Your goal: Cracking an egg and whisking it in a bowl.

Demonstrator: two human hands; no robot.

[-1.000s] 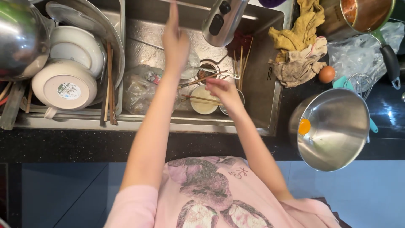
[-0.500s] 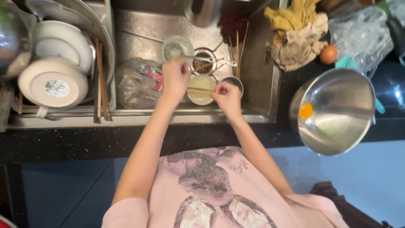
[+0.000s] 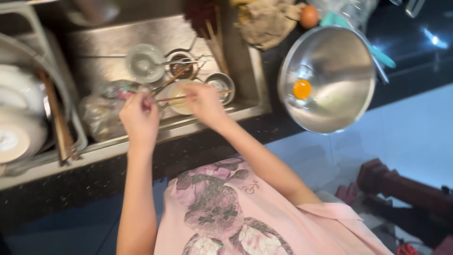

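Sink [image 3: 118,33] beyond both hands: brushed steel, dull sheen. Chopsticks [image 3: 188,97] between left hand [image 3: 139,118] and right hand [image 3: 203,101]: wood, probably lacquered; blurred. Bowl [image 3: 339,61] right of the right hand: polished steel, mirror-glossy. Bag [image 3: 101,113] just left of the left hand: thin crinkled clear plastic. Counter [image 3: 94,179] nearer than the hands: glossy speckled black stone.

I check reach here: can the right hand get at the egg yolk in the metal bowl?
Probably yes. The right hand is over the sink, holding chopsticks; the bowl is open on top, with nothing between it and the yolk.
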